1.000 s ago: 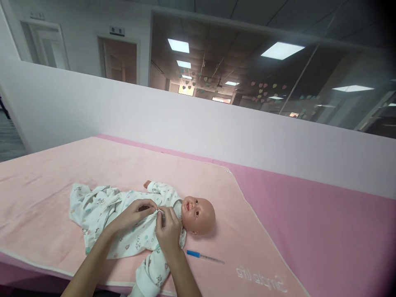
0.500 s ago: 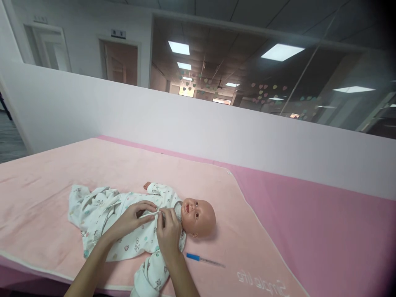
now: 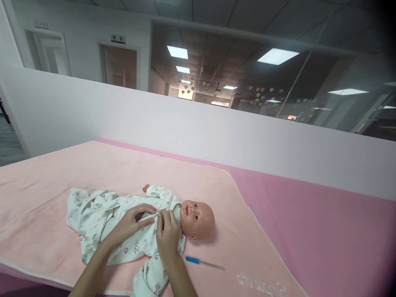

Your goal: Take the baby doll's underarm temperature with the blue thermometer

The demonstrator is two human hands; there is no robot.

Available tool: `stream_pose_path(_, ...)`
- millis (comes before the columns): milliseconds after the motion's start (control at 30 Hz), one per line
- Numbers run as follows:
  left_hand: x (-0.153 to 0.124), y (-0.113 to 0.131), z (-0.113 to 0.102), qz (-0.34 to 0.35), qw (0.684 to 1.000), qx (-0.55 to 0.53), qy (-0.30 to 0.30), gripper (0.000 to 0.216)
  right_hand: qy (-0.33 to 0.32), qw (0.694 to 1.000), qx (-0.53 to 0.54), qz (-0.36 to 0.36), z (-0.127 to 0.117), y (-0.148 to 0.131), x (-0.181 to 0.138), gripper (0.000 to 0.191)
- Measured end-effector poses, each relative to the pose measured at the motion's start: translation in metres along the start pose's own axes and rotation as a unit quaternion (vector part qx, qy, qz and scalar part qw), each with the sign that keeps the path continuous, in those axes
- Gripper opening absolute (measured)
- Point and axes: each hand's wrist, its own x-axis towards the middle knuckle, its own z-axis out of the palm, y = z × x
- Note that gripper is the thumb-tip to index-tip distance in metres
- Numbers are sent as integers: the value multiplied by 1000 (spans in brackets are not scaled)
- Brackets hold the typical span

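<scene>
At the doll's (image 3: 198,214) chest, left hand (image 3: 131,220) and right hand (image 3: 168,233) both pinching the romper (image 3: 123,243).

left hand (image 3: 131,222) flattened on romper (image 3: 102,214), hands lower on chest

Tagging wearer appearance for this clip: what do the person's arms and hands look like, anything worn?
Both forearms are bare, with no sleeves in view. The left hand and right hand wear no gloves, and no rings, watch or bracelets show. Fingernails look short and unpainted. No markings are visible.
</scene>
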Motion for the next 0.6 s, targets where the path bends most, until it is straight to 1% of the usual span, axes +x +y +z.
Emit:
stream_pose_path(133, 0, -4, -1, 7, 1000, 13, -11, 29, -2, 1000, -10, 0, 2, 1, -1, 26)
stream_pose_path(300, -2, -10, -2, 1, 1000, -16, -16, 29, 2, 1000, -7, 8, 4, 2, -2, 24)
stream_pose_path(467, -3, -3, -3, 9, 999, -42, -24, 27, 18, 999, -11, 39, 5, 3, -3, 19)
stream_pose_path(600, -6, 4, -3, -5, 999, -32, 9, 32, 36, 997, -34, 63, 4, 2, -2, 19)
